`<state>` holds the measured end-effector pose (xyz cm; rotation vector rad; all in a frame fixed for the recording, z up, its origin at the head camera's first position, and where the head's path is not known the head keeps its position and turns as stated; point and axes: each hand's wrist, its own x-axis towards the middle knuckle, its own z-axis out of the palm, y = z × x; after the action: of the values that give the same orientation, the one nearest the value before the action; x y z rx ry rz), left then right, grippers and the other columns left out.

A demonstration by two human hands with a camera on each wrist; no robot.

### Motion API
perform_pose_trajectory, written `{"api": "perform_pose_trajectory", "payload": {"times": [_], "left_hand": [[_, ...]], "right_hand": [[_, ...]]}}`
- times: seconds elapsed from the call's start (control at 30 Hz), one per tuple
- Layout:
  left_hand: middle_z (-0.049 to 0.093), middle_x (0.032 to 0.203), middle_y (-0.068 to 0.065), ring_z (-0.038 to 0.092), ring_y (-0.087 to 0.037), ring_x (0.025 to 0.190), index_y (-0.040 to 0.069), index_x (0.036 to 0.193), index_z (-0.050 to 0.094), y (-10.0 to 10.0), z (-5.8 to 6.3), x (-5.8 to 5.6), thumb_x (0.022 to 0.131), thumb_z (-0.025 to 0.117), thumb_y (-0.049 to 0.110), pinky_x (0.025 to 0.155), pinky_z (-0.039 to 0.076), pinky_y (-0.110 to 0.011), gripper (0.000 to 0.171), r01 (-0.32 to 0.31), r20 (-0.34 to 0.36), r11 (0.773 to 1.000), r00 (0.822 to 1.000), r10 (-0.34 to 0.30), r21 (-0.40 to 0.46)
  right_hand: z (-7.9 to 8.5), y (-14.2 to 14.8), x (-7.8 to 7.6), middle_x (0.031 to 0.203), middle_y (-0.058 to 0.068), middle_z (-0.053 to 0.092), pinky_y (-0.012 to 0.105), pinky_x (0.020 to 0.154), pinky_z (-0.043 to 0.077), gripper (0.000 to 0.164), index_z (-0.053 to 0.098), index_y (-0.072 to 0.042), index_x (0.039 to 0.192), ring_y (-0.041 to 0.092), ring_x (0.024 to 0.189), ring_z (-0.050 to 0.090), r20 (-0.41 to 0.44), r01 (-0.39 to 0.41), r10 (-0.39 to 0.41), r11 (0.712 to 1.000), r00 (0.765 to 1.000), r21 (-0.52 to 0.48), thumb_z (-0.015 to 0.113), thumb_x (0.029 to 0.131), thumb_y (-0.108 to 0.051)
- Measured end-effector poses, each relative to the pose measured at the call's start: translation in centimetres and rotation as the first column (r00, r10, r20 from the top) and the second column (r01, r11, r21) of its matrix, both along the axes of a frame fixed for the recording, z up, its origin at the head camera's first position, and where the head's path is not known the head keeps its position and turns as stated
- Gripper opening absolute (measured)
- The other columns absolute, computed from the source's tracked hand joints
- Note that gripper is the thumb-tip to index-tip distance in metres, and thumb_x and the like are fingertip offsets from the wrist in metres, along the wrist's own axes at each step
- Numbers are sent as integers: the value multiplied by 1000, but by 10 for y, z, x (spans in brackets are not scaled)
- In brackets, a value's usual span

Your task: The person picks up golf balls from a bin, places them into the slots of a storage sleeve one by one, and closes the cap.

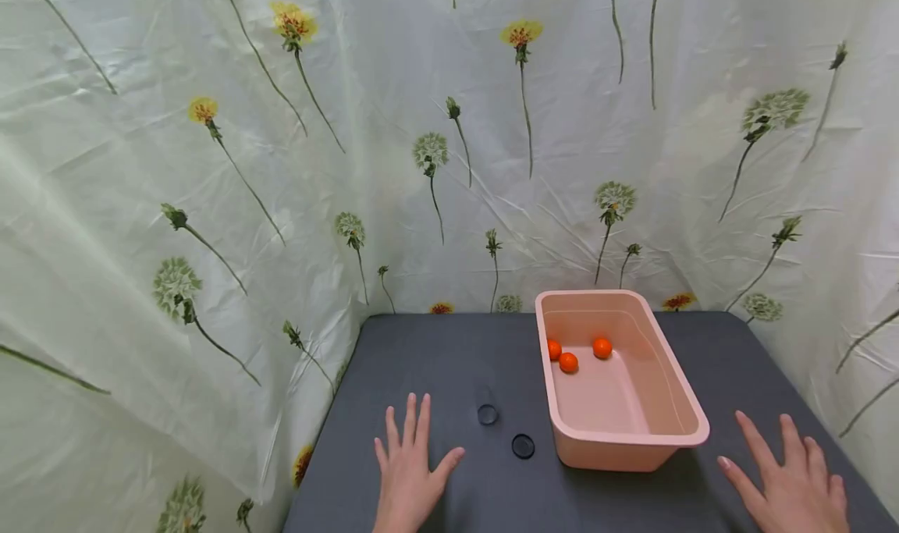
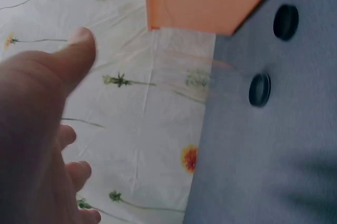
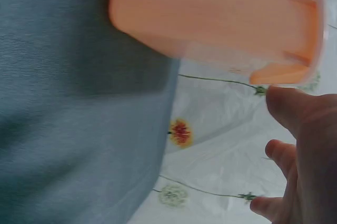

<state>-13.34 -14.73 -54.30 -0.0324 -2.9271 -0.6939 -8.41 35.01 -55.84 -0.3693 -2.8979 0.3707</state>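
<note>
My left hand (image 1: 410, 474) hovers over the dark table with its fingers spread and holds nothing. Just right of it stands a clear, see-through container (image 1: 487, 413) with a dark ring at its base, also visible in the left wrist view. A black round lid or ring (image 1: 523, 445) lies flat between that container and a pink plastic bin (image 1: 625, 439). Inside the bin are three orange balls (image 1: 568, 363), grouped toward its far left part. On the bin's right side, my right hand (image 1: 797, 486) is held with fingers spread, touching nothing.
The dark grey table (image 1: 421, 346) reaches back to a white curtain (image 1: 393, 166) printed with dandelions. This curtain hangs close along the left, back and right sides. The bin's walls rise well above the tabletop.
</note>
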Motion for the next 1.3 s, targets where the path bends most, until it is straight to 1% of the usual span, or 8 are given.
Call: {"api": "perform_pose_trajectory", "payload": {"times": [0.23, 0.5, 0.6, 0.73, 0.83, 1.0, 1.13, 1.3], "left_hand": [[13, 168, 1, 6, -44, 151, 38, 161, 14, 11, 1, -7, 84, 55, 78, 101, 11, -81, 96, 38, -48, 981, 998, -29, 193], [8, 168, 3, 5, -35, 153, 40, 161, 8, 17, -1, -21, 85, 55, 77, 106, 11, -77, 96, 103, -94, 979, 992, -87, 177], [8, 168, 3, 5, -35, 153, 39, 161, 8, 18, -1, -28, 85, 54, 77, 107, 11, -76, 97, 122, -102, 977, 989, -105, 176], [10, 168, 1, 7, -34, 153, 37, 161, 8, 20, -3, -38, 85, 56, 75, 108, 14, -75, 97, 145, -107, 964, 987, -123, 224], [12, 167, 2, 8, -32, 153, 37, 161, 10, 22, -8, -45, 86, 58, 74, 109, 18, -72, 97, 157, -97, 942, 986, -134, 297], [17, 166, 1, 10, -30, 153, 36, 161, 14, 25, -22, -57, 86, 61, 70, 110, 24, -68, 95, 169, -91, 899, 985, -145, 403], [22, 165, -2, 16, -30, 152, 32, 161, 18, 27, -34, -64, 86, 64, 68, 111, 26, -65, 95, 186, -113, 884, 982, -151, 429], [27, 163, -3, 29, -30, 148, 35, 160, 20, 30, -50, -74, 84, 70, 65, 109, 33, -62, 96, 175, -101, 863, 984, -144, 474]], "right_hand": [[26, 4, -6, 154, 41, 4, 82, 88, 16, 94, 11, -20, 162, 69, 127, 14, -66, -65, 65, 998, 996, 3, 60, 94, -60], [57, 4, -27, 156, 38, 6, 81, 88, 19, 92, 17, -24, 162, 66, 127, 19, -178, -164, 166, 986, 970, 24, 68, 91, -52], [69, 0, -37, 157, 37, 11, 80, 87, 21, 90, 21, -24, 162, 64, 127, 23, -222, -226, 227, 974, 948, 33, 71, 91, -48], [87, -6, -53, 157, 35, 14, 82, 90, 20, 88, 25, -24, 161, 63, 135, 19, -258, -312, 304, 950, 917, 10, 74, 90, -41], [99, -12, -65, 158, 34, 15, 83, 88, 22, 86, 26, -24, 161, 61, 139, 16, -249, -364, 347, 931, 904, -26, 74, 90, -40], [116, -27, -86, 159, 31, 16, 84, 84, 27, 84, 29, -22, 160, 59, 138, 19, -184, -416, 396, 905, 900, -85, 72, 91, -46], [124, -38, -102, 158, 31, 18, 84, 88, 27, 83, 30, -20, 159, 59, 135, 24, -134, -454, 438, 883, 889, -124, 69, 92, -49], [129, -48, -124, 155, 31, 25, 81, 91, 30, 80, 30, -20, 159, 58, 133, 30, -110, -508, 496, 847, 861, -158, 66, 95, -50]]}}
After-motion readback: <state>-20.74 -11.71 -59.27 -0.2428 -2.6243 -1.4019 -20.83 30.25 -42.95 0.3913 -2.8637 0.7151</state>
